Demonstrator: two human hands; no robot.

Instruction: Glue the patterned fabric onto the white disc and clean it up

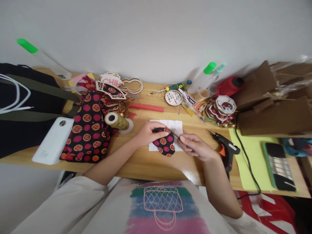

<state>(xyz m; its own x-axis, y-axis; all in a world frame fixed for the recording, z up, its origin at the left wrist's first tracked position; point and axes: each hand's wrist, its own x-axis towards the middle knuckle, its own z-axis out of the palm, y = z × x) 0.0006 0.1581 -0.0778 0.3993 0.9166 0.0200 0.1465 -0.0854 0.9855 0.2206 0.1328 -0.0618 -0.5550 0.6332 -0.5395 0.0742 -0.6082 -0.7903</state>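
My left hand (151,132) is closed on a flat, rounded piece covered in black fabric (165,145) with pink and orange circles, thumb on top. My right hand (195,146) grips a thin dark metal tool (175,135), apparently tweezers. Its tip is at the upper right edge of the fabric piece; fingers partly hide the contact. Beneath both lies a white sheet (179,125) with small dark specks on it.
To the right lies a black glue gun (226,149) with its cord, then a phone (279,166) on yellow paper (240,159). Left are a gold ribbon spool (119,122), matching fabric (85,136) and a white power bank (52,141). A cardboard box (273,117) stands at right.
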